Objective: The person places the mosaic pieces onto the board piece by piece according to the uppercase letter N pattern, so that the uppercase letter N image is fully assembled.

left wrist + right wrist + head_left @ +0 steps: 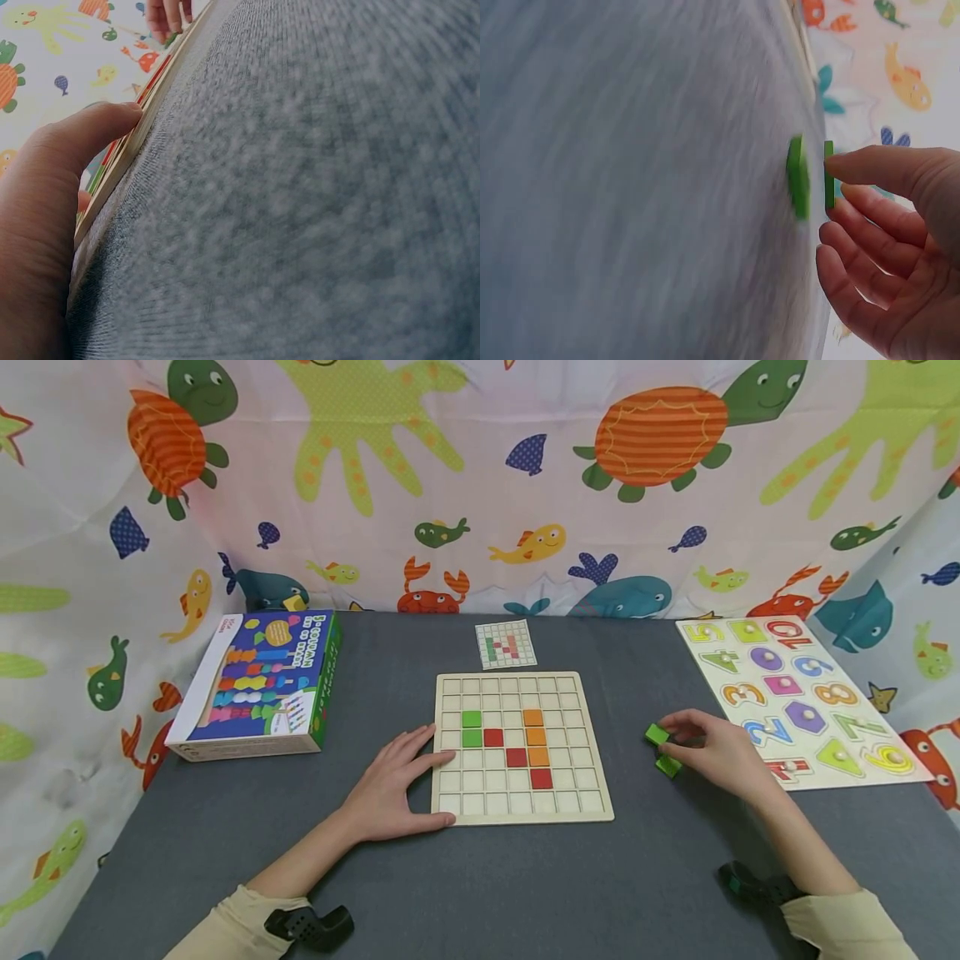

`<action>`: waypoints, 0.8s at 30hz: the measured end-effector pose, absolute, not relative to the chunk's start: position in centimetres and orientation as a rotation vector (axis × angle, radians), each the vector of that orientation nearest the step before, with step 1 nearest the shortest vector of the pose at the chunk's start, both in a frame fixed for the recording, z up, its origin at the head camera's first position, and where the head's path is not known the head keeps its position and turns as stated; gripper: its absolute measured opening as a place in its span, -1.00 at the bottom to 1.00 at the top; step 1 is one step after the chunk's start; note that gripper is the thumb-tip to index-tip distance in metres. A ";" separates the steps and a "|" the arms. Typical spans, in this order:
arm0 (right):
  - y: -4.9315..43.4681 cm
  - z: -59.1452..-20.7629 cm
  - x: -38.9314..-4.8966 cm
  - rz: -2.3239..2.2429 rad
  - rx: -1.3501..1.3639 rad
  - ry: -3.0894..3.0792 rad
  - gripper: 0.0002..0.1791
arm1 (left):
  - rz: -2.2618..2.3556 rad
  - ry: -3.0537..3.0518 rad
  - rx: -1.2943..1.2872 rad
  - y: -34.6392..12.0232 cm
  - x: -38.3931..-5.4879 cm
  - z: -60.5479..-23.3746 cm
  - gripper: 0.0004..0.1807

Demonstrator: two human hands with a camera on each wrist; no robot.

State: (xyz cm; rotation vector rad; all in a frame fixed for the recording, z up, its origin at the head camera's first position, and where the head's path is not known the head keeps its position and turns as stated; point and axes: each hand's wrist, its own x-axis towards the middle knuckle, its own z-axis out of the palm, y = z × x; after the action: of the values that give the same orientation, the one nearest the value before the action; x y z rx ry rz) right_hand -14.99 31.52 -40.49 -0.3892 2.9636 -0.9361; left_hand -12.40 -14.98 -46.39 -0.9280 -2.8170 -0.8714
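Note:
A wooden grid board [568, 793] lies in the middle of the grey table. Set in its squares are two green tiles [471, 718], three red tiles [517, 757] and three orange tiles [536, 737]. My left hand [386, 785] rests along the board's left side, thumb at the near corner and fingers spread at the edge. To the right of the board, my right hand [712, 750] pinches a green tile [829, 180] between thumb and fingers. Another green tile [668, 766] lies on the table just below it, also seen in the right wrist view.
Behind the board lies a small pattern card [506, 644] with coloured squares. A blue game box [262, 681] stands at the left. On the right is a white board of numbers and shapes [862, 693]. A curtain printed with sea animals [480, 485] hangs behind the table.

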 end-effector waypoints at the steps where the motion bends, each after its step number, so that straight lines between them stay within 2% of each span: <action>1: 31.0 -40.4 -15.1 -0.950 -0.394 2.952 -0.62 | -0.872 -2.815 -0.930 -15.0 -12.4 -46.4 -0.11; 10: 24.2 -40.0 -16.6 -1.096 -0.412 2.827 -0.65 | -0.884 -2.805 -0.944 -15.1 -12.4 -46.4 -0.12; 24: 15.2 -40.7 -17.0 -1.242 -0.708 2.577 -0.68 | -0.903 -2.808 -0.970 -15.2 -12.4 -46.2 -0.06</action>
State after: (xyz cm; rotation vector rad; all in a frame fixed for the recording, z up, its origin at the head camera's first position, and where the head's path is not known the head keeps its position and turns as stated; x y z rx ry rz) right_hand -17.01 15.15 -40.66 -0.7084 2.5770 -1.2418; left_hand -12.43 -15.19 -46.25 -0.9700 -2.8077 -0.9032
